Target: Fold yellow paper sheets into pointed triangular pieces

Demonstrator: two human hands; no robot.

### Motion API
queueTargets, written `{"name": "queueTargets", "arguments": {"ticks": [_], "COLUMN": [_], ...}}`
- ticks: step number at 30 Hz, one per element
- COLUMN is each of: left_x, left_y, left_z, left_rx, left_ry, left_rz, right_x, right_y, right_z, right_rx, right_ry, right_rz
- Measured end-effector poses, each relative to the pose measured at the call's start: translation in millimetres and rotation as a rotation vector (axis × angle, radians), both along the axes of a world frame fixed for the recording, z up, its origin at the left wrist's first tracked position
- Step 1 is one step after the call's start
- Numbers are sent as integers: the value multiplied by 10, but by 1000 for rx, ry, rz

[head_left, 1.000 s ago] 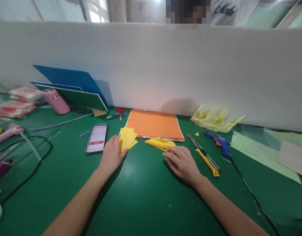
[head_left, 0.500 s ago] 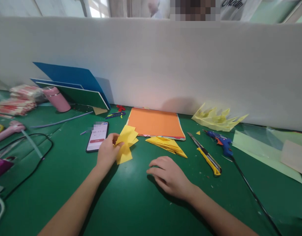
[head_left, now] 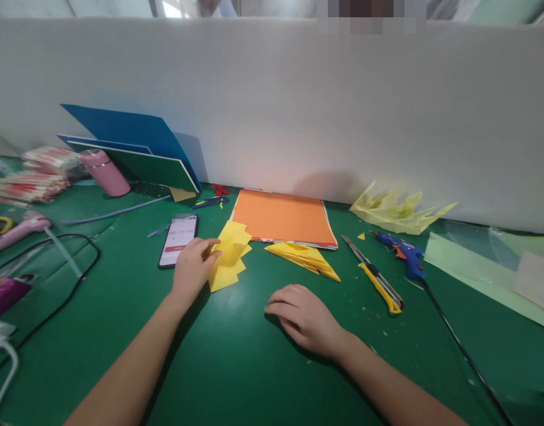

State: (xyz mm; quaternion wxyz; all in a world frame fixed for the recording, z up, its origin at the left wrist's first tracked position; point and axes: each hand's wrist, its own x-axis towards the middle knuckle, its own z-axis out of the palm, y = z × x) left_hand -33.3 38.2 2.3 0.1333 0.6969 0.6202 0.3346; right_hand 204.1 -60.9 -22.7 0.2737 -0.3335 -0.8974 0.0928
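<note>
My left hand (head_left: 193,265) pinches the edge of a small stack of yellow paper squares (head_left: 229,254) lying on the green table (head_left: 236,361), right of a phone (head_left: 178,241). My right hand (head_left: 302,318) rests on the table with fingers curled loosely and nothing in it. A pile of folded yellow paper pieces (head_left: 304,258) lies just beyond the right hand, in front of an orange paper pad (head_left: 283,218).
A yellow utility knife (head_left: 378,278) and a blue glue gun (head_left: 402,253) with its black cord lie at right. Pale yellow folded shapes (head_left: 398,212) sit by the white partition (head_left: 298,106). Blue and green boards (head_left: 130,151), a pink bottle (head_left: 106,173), cables and packets fill the left.
My right hand left the folded yellow pile and drew back toward me. My left hand lifted and shifted the yellow squares slightly nearer.
</note>
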Motion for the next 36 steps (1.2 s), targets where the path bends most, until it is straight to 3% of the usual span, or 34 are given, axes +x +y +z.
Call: {"name": "queueTargets", "arguments": {"ticks": [4, 10, 13, 16, 19, 21, 28, 36], "left_x": [-16, -82, -4, 201, 440, 566, 709, 655], "left_y": [-7, 25, -21, -156, -332, -439, -569, -523], "left_z": [3, 36, 39, 32, 13, -6, -69, -39], "left_rx": [5, 85, -76, -365, -439, -482, -552, -591], "left_ry": [-55, -134, -434, -827, -1011, -1069, -1200, -1181], "left_rz": [64, 44, 90, -63, -140, -160, -179, -253], "right_x": [11, 31, 20, -14, -60, -85, -74, -48], "right_y": [-2, 12, 5, -17, -44, -56, -16, 16], "right_z": [-15, -33, -47, -75, -99, -108, -112, -94], "right_rx": [3, 7, -14, -154, -326, -354, -209, -326], "right_ry": [-21, -5, 44, 179, 334, 393, 491, 671], "right_rz": [10, 12, -52, -176, -248, -275, -293, -389]}}
